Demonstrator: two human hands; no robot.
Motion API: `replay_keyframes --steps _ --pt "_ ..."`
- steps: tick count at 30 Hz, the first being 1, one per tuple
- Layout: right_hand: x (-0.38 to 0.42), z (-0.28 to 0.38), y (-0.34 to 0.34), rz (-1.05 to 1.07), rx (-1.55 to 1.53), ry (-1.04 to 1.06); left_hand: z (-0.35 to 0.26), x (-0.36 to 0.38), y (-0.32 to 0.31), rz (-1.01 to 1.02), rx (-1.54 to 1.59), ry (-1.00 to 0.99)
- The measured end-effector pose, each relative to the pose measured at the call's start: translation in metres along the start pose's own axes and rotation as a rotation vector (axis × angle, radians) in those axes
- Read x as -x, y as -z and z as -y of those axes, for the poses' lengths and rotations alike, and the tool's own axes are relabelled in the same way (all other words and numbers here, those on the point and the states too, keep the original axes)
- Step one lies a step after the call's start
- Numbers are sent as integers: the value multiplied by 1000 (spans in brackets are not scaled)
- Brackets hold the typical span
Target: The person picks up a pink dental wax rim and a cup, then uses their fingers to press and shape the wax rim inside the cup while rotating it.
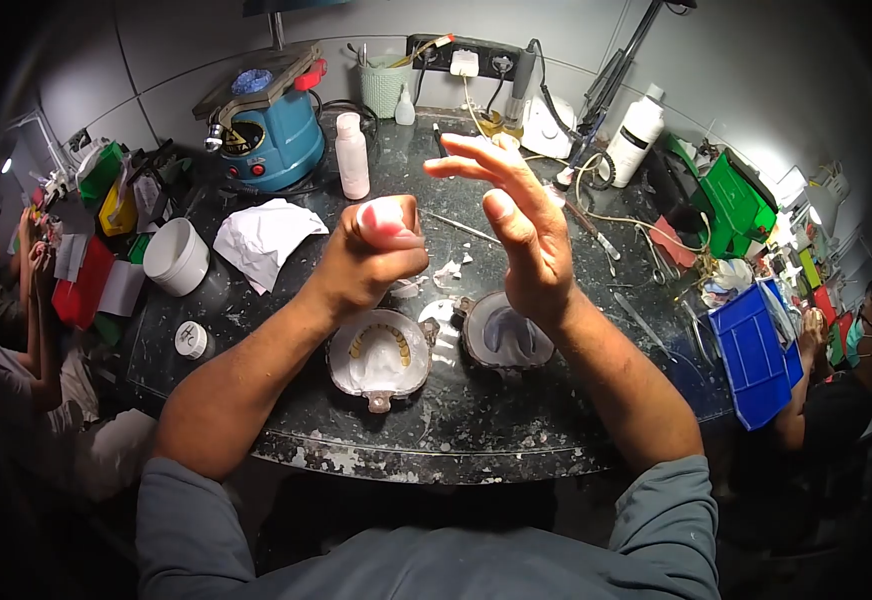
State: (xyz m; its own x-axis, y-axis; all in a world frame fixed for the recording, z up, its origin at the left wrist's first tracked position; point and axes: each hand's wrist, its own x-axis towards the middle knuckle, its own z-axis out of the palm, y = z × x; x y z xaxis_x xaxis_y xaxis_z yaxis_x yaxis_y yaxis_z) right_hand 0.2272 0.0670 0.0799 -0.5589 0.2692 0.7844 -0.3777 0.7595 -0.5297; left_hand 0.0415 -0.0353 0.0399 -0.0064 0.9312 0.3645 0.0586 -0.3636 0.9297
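Two bare hands are raised above a dark marble-patterned worktable [476, 425]. The left hand [376, 255] is closed into a fist around a lump of pink material [384, 215], which shows at the top of the fist. The right hand [521, 225] is held open with fingers stretched and slightly spread, nothing gripped, its palm turned toward the fist at 9 o'clock from it.

Two denture flask halves lie on the table just below the hands. One flask half [381, 357], at 6 o'clock from the left hand, shows a white plaster bed with an arch of yellowish teeth. The other flask half [508, 340], just beside it at 3 o'clock, holds a pale hollow mould.

One blue machine [278, 135] stands at 11 o'clock from the left hand, and one pink-tinted bottle [353, 155] is seen just to its right. One crumpled white paper [266, 238] lies at 9 o'clock from the fist, with one white cup [178, 257] further out. One white bottle [636, 135] stands at 2 o'clock from the right hand. One blue tray [751, 352] rests at the table's right edge.
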Motion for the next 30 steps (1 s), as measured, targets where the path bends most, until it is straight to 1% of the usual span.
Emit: replay_keyframes --steps 1,2,4,5,6,8,9,10,13,16,17,18,20,22,23,24,26,27,28,30 --pt "-1 1 1 -1 2 1 3 -1 1 8 -11 -45" --pt "-1 3 3 10 35 31 6 1 -1 9 -11 -46" --pt "-3 5 4 20 68 61 -13 3 -22 -225 93 -27" --pt "-4 6 3 52 125 118 -11 2 -15 -136 124 -12" --pt "-4 6 3 85 182 176 -10 2 -15 -136 125 -11" --pt "-5 8 1 154 251 262 -11 2 -16 -153 19 -84" --pt "-3 9 -2 151 254 262 -14 1 -17 -175 -72 -77" --pt "-2 9 -4 149 257 263 -12 2 -16 -175 -71 -76" --pt "-4 7 0 169 310 288 -6 3 -14 -175 57 -79" --pt "-1 5 -3 196 317 261 -2 4 -15 -196 41 -124" --pt "-1 5 -1 250 316 245 -1 4 -15 -195 42 -124" --pt "0 5 -2 249 317 245 0 4 -14 -182 45 -110" --pt "1 6 -7 307 91 248 0 6 -11 -171 48 -96" --pt "4 4 -14 367 44 179 -2 7 -10 -166 -104 -50" --pt "5 4 -15 341 84 191 3 7 -10 -179 -114 -132" --pt "5 4 -15 315 125 201 1 6 -11 -177 -113 -132" --pt "2 5 -8 230 264 336 -7 3 -13 -190 -233 -150" --pt "3 6 -6 233 274 356 -6 1 -14 -203 -167 -152" --pt "3 7 -6 235 272 358 -3 1 -11 -207 -167 -152" --pt "4 12 -5 356 235 347 7 -1 -1 -138 -215 -138"
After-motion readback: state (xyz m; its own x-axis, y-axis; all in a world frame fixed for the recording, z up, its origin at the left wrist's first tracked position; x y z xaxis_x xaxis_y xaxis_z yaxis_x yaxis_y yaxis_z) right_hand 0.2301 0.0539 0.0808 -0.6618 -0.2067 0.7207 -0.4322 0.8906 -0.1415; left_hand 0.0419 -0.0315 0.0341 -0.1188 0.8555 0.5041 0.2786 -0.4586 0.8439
